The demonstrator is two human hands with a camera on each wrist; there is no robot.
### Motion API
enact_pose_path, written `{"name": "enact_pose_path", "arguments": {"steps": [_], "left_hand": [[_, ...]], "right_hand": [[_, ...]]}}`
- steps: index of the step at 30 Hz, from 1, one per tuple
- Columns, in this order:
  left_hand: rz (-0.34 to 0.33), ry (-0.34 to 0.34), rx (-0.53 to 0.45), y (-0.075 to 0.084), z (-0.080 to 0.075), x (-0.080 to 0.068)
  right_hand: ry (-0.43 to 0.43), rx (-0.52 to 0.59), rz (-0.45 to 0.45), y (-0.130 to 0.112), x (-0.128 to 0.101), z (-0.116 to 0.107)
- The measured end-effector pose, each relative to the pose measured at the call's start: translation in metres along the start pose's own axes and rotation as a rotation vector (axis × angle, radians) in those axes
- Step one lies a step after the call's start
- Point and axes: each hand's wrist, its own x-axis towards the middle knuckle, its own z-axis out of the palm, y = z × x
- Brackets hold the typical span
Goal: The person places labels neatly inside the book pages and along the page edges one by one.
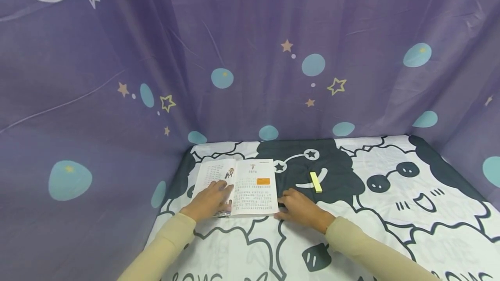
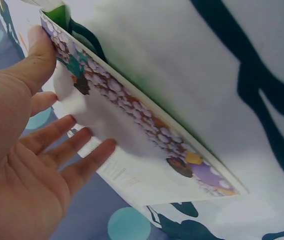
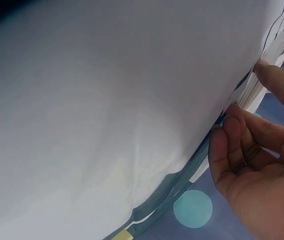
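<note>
We see an open book [image 1: 238,187] lying flat on the table cloth [image 1: 390,211], near the left side of the table and close to the purple curtain [image 1: 117,77]. Our left hand [image 1: 211,200] rests on the left page with its fingers [image 2: 76,150] straight and spread, so it presses the page down and grabs nothing. Our right hand [image 1: 300,207] sits at the right bottom corner of the book. Its fingers [image 3: 237,145] are bent and touch the edge of the pages, with the thumb on the page stack, so it looks like it pinches that corner.

We think the book is thin and light, easy to lift with one hand. Its pages are soft paper, so they bend and can tear or crease if we pull hard. The cover looks smooth and may slide on the cloth. The best place to hold it seems to be the outer edge or the corner, where the right hand is, while the flat left hand keeps the other side from flipping.

A small yellow stick [image 1: 315,182] lies on the cloth just to the right of the book, apart from both hands
</note>
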Motion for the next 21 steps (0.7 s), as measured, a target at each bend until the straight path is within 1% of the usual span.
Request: {"name": "enact_pose_path", "arguments": {"steps": [4,9,11,14,21], "left_hand": [[-0.022,-0.029,-0.084,-0.0048,0.0030,-0.0003],[-0.052,-0.070,-0.158,-0.0067,0.0016,-0.0008],[-0.071,-0.093,-0.167,-0.0063,0.0005,-0.0009],[-0.081,-0.104,-0.174,-0.0059,-0.0003,-0.0013],[-0.053,-0.100,-0.188,-0.0075,0.0015,-0.0031]], "right_hand": [[0.001,-0.001,-0.009,0.0003,-0.0002,-0.0008],[0.010,-0.004,-0.016,0.0004,0.0004,-0.0018],[0.007,-0.004,-0.016,0.0006,0.0008,-0.0016],[0.005,-0.005,-0.018,0.0013,0.0014,-0.0010],[-0.003,-0.002,-0.025,0.0018,0.0009,-0.0003]]}}
